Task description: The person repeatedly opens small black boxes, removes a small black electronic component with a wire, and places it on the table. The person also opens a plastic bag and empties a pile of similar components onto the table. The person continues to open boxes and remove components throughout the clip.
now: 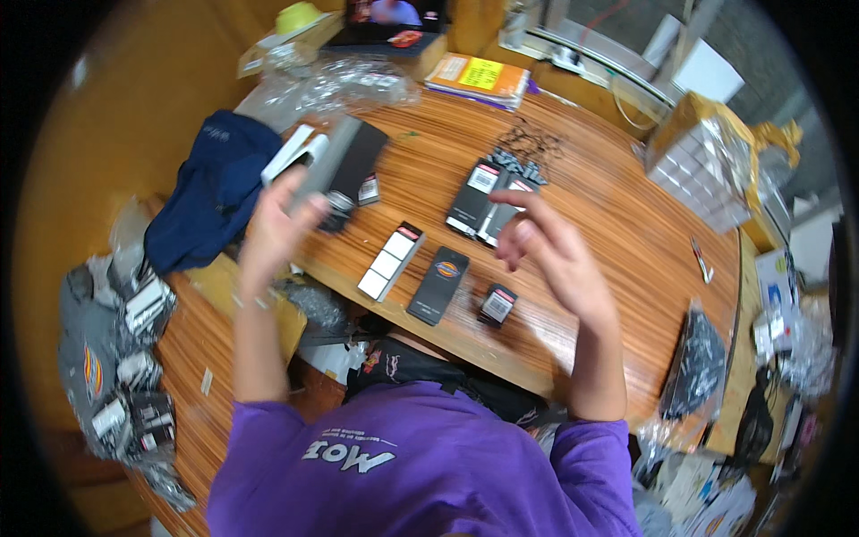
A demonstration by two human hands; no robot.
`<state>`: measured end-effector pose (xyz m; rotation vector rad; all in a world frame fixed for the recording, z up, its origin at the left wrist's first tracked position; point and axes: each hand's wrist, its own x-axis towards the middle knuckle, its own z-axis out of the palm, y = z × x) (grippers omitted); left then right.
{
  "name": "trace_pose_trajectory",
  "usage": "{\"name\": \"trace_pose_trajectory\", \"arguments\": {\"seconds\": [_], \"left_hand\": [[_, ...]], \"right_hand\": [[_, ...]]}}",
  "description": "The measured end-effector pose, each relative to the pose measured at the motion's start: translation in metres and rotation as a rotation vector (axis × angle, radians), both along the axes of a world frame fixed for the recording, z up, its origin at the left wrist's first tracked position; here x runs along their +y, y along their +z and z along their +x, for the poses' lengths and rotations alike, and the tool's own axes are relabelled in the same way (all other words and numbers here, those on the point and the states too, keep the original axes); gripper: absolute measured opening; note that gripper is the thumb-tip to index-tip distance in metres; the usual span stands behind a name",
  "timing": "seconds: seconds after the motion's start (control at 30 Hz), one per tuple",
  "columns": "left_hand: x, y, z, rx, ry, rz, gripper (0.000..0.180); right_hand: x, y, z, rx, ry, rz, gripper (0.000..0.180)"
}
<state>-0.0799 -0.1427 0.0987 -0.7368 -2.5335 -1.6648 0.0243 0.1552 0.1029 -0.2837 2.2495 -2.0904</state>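
Observation:
My left hand point(279, 224) is slightly blurred, thumb and fingers apart, at the near edge of a dark grey box-like package point(358, 161); whether it touches is unclear. White strips point(291, 154) lie beside that package. My right hand point(557, 259) hovers over the table with loosely bent fingers and nothing visible in them. Just beyond it, two flat black packages point(472, 197) with white labels lie side by side. Between my hands are a box with white panels point(391, 261), a slim dark box with an oval emblem point(438, 285) and a small black labelled piece point(497, 305).
Dark blue cloth point(210, 192) and clear plastic wrap point(331, 85) lie at the left. Thin black loops point(528, 141) and orange folders point(479, 80) lie farther back. A plastic-wrapped carton point(702, 161), a small cutter point(701, 261) and a bagged dark item point(695, 362) are at right.

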Motion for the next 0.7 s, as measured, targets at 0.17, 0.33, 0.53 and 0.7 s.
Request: {"name": "trace_pose_trajectory", "arguments": {"seconds": [0.17,0.33,0.53,0.7], "left_hand": [[0.151,-0.034,0.083,0.171,-0.3,-0.109,0.02],[0.215,-0.084,0.124,0.016,-0.815,-0.225,0.061],[0.24,-0.112,0.146,0.112,-0.956,-0.174,0.044],[0.243,-0.08,0.104,0.105,-0.897,-0.374,0.028]], "right_hand": [[-0.01,-0.039,0.039,0.037,-0.534,0.305,0.06],[0.047,-0.076,0.089,-0.173,-0.914,0.729,0.053],[0.051,-0.081,0.12,-0.41,-0.931,1.111,0.047],[0.046,-0.119,0.127,-0.299,-0.911,1.182,0.043]]}}
